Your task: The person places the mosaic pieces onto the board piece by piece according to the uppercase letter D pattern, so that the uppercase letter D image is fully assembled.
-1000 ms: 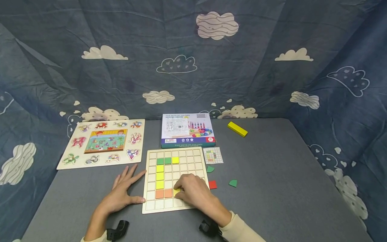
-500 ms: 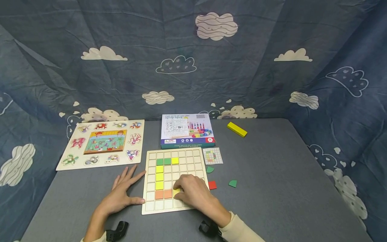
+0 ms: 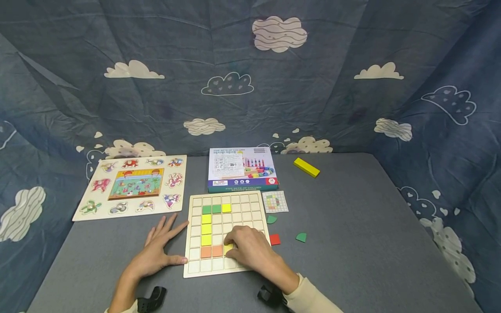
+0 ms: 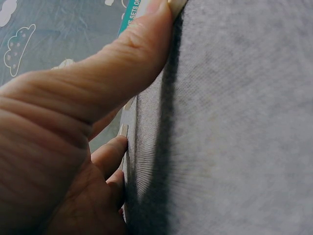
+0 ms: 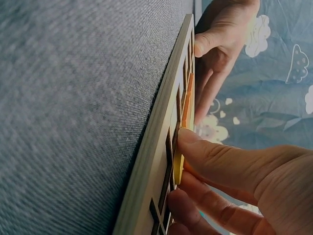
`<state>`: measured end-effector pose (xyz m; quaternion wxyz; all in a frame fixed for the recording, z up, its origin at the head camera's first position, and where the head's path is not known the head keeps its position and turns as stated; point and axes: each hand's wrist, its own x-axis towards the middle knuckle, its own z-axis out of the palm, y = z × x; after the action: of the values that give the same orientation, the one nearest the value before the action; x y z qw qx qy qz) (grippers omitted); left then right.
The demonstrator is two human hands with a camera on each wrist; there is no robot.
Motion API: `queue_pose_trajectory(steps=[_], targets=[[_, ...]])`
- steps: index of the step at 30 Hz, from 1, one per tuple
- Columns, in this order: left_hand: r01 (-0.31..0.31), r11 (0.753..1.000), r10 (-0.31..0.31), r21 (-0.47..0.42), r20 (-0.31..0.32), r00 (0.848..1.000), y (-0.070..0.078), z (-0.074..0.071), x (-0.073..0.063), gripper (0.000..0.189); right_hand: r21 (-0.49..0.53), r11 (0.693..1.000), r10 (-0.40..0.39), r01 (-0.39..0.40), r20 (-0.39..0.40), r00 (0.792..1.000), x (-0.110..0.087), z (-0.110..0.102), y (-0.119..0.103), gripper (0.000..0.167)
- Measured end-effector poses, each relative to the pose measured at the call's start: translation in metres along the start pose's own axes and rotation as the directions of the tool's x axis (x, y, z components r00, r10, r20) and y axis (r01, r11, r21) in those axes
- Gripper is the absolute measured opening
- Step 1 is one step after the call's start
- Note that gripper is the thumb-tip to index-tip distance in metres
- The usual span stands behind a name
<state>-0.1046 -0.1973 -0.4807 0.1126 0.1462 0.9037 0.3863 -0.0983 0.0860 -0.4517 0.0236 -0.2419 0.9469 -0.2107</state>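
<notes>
A wooden grid board [image 3: 194, 277] lies in front of the person. My right hand [image 3: 252, 248] is over its lower part, thumb and fingers pinching a yellow square tile [image 5: 178, 169] low in a cell beside two orange tiles [image 3: 211, 251]. In the right wrist view the tile stands slightly proud of the frame. Spread along the board's left edge, my left hand [image 3: 154, 250] touches it with thumb and index fingertip. Further up the grid sit two green tiles [image 3: 212, 209], one yellow tile [image 3: 226, 208] to their right, and a column of yellow tiles [image 3: 206, 228] below.
Right of the board lie a small pattern card [image 3: 275, 201], a red square [image 3: 275, 239] and two green quarter-round pieces [image 3: 301, 237]. Behind it is a bead-set box [image 3: 242, 184]. An animal puzzle board [image 3: 129, 208] lies back left, a yellow block [image 3: 307, 167] back right.
</notes>
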Motion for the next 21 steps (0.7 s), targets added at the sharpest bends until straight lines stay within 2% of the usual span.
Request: queue_pose_trajectory(steps=[10, 18, 21], targets=[[0.006, 1.000, -0.006, 0.004, 0.008, 1.000, -0.002, 0.000, 0.002, 0.100, 0.020, 1.000, 0.009, -0.009, -0.010, 1.000, 0.000, -0.006, 0.003, 0.018], [-0.001, 1.000, 0.001, -0.015, 0.005, 1.000, -0.001, 0.000, 0.001, 0.100, 0.039, 0.999, -0.010, 0.010, -0.008, 1.000, 0.003, -0.021, 0.013, 0.017], [0.004, 1.000, -0.004, -0.013, 0.005, 1.000, -0.002, -0.001, 0.001, 0.100, 0.038, 0.999, 0.006, -0.005, -0.014, 1.000, 0.002, -0.028, 0.018, 0.017]])
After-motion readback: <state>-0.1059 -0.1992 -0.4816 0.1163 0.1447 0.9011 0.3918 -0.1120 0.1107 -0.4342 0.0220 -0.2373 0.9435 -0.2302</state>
